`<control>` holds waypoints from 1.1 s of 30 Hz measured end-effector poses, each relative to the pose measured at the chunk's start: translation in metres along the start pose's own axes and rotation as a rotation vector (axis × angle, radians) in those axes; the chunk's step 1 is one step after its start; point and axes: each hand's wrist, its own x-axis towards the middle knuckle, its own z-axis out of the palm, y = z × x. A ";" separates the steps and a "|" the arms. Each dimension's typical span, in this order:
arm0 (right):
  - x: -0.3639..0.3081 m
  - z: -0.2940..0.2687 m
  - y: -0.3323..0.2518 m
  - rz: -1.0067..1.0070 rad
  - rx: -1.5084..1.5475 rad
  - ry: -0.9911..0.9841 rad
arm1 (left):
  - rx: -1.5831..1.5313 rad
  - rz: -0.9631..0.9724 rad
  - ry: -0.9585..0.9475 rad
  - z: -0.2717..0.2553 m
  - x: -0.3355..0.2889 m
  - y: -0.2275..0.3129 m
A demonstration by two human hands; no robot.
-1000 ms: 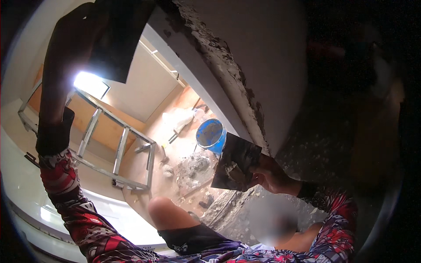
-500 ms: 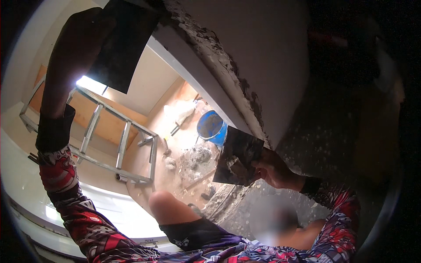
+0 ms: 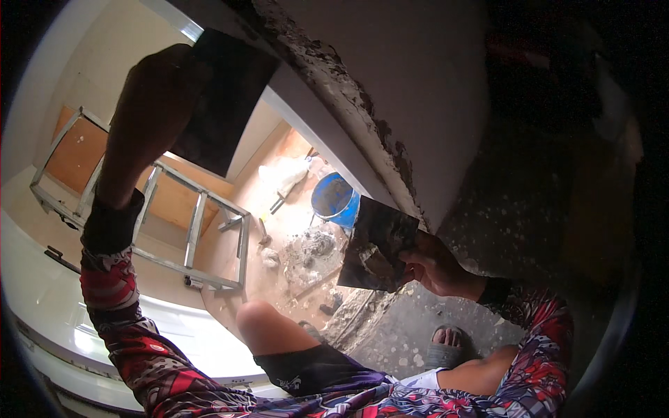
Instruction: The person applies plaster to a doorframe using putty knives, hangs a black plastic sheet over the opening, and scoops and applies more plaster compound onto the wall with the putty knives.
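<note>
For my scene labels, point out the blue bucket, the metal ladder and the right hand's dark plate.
Blue bucket [image 3: 345, 217], head view: outer wall.
Metal ladder [image 3: 196, 230], head view: a rung.
Dark plate [image 3: 378, 235], head view: flat face.

we hold a dark rectangular plate [image 3: 230, 104], tilted at upper left, a dark smeared board [image 3: 377, 240], tilted, lower right of it

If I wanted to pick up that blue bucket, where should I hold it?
I'd hold the blue bucket by opposite sides of its rim, both hands coming from above. Its top is round and open, with grey stuff inside, so two hands should help keep it level. I can't clearly see a handle; the dark plate in the right hand partly hides the bucket.
</note>
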 end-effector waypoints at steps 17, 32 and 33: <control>-0.001 -0.014 0.009 0.039 -0.001 0.051 | -0.193 -0.537 -0.107 -0.045 0.006 -0.067; -0.002 -0.016 0.008 0.032 0.025 0.065 | 0.141 0.081 -0.169 -0.021 0.013 -0.002; -0.002 -0.017 0.008 0.034 0.030 0.071 | 0.146 0.066 -0.271 -0.018 0.012 0.005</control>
